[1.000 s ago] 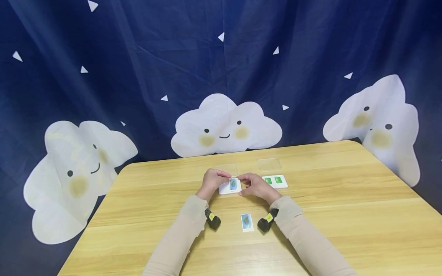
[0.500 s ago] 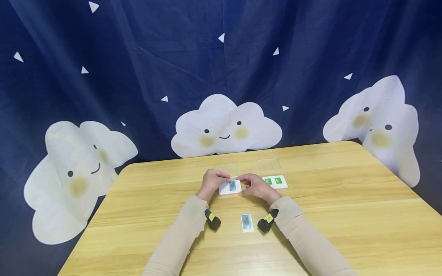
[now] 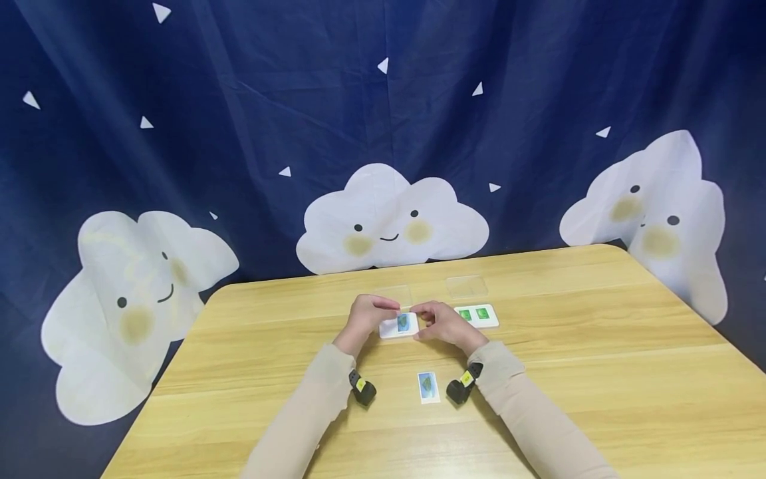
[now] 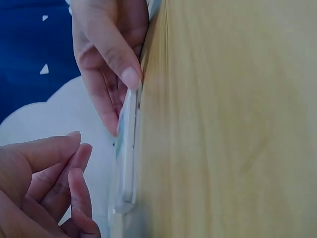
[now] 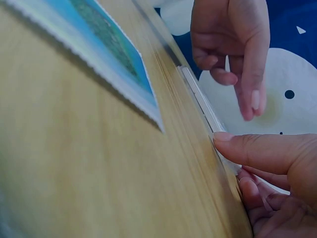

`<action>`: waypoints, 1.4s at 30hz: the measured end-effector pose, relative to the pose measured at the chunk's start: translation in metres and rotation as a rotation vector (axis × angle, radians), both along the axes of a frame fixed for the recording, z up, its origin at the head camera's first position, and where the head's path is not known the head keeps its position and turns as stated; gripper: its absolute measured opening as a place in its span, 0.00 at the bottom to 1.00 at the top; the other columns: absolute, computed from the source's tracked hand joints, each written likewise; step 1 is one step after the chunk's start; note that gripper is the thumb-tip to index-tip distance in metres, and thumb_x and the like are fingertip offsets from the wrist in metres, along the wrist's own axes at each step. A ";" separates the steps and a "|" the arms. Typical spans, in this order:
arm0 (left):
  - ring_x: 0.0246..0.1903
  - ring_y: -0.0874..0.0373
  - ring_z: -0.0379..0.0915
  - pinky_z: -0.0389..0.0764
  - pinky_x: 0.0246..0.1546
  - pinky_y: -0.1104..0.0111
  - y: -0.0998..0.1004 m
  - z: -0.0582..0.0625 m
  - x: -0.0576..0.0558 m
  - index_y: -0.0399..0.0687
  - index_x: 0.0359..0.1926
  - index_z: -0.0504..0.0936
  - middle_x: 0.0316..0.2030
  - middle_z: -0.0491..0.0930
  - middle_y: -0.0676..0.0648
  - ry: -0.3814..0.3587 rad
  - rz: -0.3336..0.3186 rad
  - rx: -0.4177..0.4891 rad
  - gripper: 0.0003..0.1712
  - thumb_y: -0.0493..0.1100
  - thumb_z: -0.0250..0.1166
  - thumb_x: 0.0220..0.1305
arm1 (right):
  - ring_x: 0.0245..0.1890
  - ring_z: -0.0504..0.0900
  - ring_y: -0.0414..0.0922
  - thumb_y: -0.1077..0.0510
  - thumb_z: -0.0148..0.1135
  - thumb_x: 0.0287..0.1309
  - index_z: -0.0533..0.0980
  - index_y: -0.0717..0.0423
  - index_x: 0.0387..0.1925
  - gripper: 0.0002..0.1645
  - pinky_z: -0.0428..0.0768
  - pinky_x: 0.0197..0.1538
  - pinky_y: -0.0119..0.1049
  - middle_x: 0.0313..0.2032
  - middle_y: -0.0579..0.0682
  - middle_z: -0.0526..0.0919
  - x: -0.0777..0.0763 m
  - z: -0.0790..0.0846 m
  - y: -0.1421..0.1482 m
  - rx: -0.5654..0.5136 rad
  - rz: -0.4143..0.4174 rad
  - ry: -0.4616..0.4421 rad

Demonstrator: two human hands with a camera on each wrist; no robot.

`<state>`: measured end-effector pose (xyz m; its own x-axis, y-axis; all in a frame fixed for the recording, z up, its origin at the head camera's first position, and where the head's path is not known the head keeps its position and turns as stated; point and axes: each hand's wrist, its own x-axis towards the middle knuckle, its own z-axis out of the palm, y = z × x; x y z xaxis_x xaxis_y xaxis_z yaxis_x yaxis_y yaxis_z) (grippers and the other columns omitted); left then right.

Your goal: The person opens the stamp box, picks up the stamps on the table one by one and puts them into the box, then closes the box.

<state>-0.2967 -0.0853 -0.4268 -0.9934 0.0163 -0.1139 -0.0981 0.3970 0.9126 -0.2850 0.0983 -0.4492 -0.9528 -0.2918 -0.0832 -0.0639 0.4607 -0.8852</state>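
A flat white case (image 3: 387,328) lies on the table, with a stamp (image 3: 403,323) showing a blue and green picture on its right half. My right hand (image 3: 445,324) holds this case by its right end, thumb at the near edge and fingers behind. Just above the case's far side is my left hand (image 3: 365,319). In the left wrist view, the left thumb and fingertips (image 4: 74,141) come close together, apart from the case (image 4: 128,163), with nothing visible between them. A second stamp (image 3: 427,388), its edge serrated in the right wrist view, lies loose nearer me.
To the right stands another white case (image 3: 487,322) bearing two green stamps (image 3: 482,313). Behind the cases lie two clear plastic covers (image 3: 467,286). A blue curtain (image 3: 383,120) with cloud prints hangs beyond the table's far edge.
The stamp on the case has shifted slightly left and toward me and now lies within the case's outline. My left forearm has moved a little left. The right hand keeps its place.
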 end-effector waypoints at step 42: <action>0.28 0.61 0.70 0.73 0.27 0.74 0.011 0.000 0.103 0.37 0.41 0.84 0.39 0.84 0.45 0.033 -0.355 0.020 0.18 0.29 0.71 0.44 | 0.45 0.73 0.48 0.65 0.74 0.39 0.75 0.58 0.54 0.35 0.72 0.53 0.45 0.45 0.53 0.77 0.002 -0.001 0.001 0.003 0.007 0.029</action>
<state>-0.1932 -0.0747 -0.4263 -0.9285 0.3630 -0.0780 0.0724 0.3831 0.9209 -0.2828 0.0995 -0.4505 -0.9528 -0.2985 -0.0561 -0.0930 0.4626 -0.8817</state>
